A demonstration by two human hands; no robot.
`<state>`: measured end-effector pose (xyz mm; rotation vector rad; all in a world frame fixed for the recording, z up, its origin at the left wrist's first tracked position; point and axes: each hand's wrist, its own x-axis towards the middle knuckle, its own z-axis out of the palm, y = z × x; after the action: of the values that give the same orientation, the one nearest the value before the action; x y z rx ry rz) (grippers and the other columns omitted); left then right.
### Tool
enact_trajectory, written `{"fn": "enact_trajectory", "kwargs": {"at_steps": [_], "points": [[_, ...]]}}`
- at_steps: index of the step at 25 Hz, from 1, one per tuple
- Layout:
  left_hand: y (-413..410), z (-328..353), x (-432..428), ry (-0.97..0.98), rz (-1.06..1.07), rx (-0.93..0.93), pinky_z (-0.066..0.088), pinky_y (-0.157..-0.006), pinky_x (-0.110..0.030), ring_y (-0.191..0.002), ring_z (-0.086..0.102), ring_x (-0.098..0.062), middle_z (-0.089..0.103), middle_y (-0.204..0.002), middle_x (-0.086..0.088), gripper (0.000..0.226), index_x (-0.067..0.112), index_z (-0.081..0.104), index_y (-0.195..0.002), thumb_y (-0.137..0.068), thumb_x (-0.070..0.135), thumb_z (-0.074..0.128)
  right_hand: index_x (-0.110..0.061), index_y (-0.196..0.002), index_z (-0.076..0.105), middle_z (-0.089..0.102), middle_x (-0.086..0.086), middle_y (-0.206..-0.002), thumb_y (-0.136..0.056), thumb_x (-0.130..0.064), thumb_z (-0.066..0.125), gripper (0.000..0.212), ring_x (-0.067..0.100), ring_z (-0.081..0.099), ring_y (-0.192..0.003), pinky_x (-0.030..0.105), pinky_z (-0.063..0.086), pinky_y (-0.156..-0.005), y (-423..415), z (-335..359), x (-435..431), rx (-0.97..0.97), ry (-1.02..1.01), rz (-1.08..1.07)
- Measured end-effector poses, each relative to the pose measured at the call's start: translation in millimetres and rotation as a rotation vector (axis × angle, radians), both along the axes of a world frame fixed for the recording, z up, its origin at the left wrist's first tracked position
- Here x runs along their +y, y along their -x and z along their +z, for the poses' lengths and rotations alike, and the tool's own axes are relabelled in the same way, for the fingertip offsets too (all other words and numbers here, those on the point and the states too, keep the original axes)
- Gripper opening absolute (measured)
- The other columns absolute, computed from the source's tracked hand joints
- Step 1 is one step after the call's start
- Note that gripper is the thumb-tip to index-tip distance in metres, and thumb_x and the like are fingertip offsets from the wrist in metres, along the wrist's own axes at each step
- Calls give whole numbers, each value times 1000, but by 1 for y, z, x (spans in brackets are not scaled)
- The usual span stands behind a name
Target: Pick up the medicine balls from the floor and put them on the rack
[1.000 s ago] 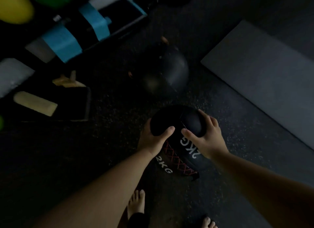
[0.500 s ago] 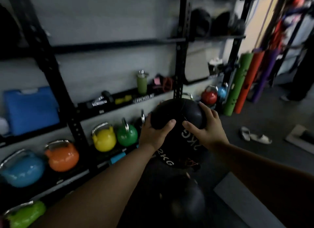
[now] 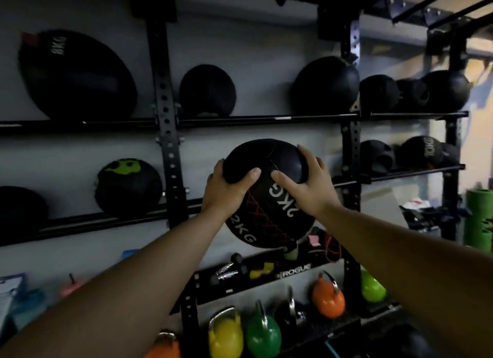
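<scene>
I hold a black 2 kg medicine ball (image 3: 266, 197) with red stitching up in front of the black rack (image 3: 166, 133). My left hand (image 3: 226, 191) grips its left side and my right hand (image 3: 306, 187) grips its right side, thumbs on the near face. The ball hangs in the air level with the middle shelf rail (image 3: 400, 173), between the two uprights. Several other black medicine balls rest on the shelves, among them an 8 kg ball (image 3: 77, 74) at upper left and one with a green mark (image 3: 129, 187) on the middle shelf.
Coloured kettlebells stand on the bottom shelf: yellow (image 3: 225, 336), green (image 3: 262, 336), orange (image 3: 328, 299). Small dumbbells (image 3: 232, 269) lie on the shelf marked ROGUE. A green foam roller (image 3: 478, 219) stands at the right. More balls (image 3: 418, 152) fill the right bay.
Both hands lifted the 2 kg ball from the floor up to the height of the middle shelf. My view swung from the floor up to the rack's upper shelves.
</scene>
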<state>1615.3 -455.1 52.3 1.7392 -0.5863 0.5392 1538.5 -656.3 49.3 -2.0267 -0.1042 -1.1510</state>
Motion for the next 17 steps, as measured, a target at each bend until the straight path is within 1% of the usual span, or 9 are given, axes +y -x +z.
{"fn": "enact_trajectory", "kwargs": {"at_steps": [2,3,5,6,8,10,13,15,17], "points": [[-11,18,-4,22,44,-30,57,-96,-45,-114,67,-19,67,-126,5,99,39,58,-130,-51,98,66,-42,-154,35,42,3,-150,-64,-88,66,105,29,46,-138,53,45,-111,-26,18,-8,-43,19,70],[-15,28,-9,36,59,-59,56,-93,-37,-113,67,-15,67,-126,7,95,37,58,-132,-56,92,69,-43,-153,35,41,2,-150,-64,-88,67,105,29,46,-138,53,45,-111,-40,27,-15,-70,24,97],[-29,42,-21,49,87,-123,48,-82,-19,-105,63,1,66,-124,12,88,33,58,-137,-63,79,73,-42,-156,32,39,0,-153,-65,-87,68,108,28,44,-140,52,45,-111,-72,41,-29,-94,26,132],[-39,47,-26,55,104,-142,44,-79,-15,-102,60,5,65,-124,13,86,32,57,-139,-66,74,75,-41,-157,30,38,0,-154,-65,-87,67,110,28,43,-141,53,45,-111,-88,47,-35,-96,26,148],[-64,47,-30,69,139,-137,46,-83,-17,-107,61,0,65,-127,12,85,33,57,-139,-67,74,75,-41,-158,29,36,0,-156,-65,-88,67,111,28,43,-142,54,45,-111,-122,52,-40,-83,31,195],[-94,40,-29,77,182,-102,51,-92,-29,-116,63,-10,66,-130,11,86,37,58,-135,-63,81,71,-43,-156,30,37,0,-155,-65,-87,68,108,29,43,-140,55,46,-110,-157,49,-39,-50,42,238],[-151,27,-26,78,239,-56,54,-101,-43,-119,64,-15,65,-130,11,82,44,58,-129,-60,85,70,-49,-149,34,41,0,-150,-67,-85,69,96,30,46,-137,55,47,-109,-220,36,-36,-33,48,288],[-197,22,-24,61,258,-67,55,-100,-45,-119,64,-16,65,-132,10,85,45,56,-130,-59,88,70,-49,-149,35,42,0,-148,-67,-84,70,95,29,47,-136,53,47,-109,-267,31,-36,-41,39,303],[-245,29,-24,2,263,-70,55,-100,-44,-122,63,-16,63,-135,8,90,46,54,-133,-57,92,68,-42,-153,37,42,-1,-147,-67,-81,71,100,25,48,-136,48,47,-110,-311,30,-35,-55,-3,304]]}}
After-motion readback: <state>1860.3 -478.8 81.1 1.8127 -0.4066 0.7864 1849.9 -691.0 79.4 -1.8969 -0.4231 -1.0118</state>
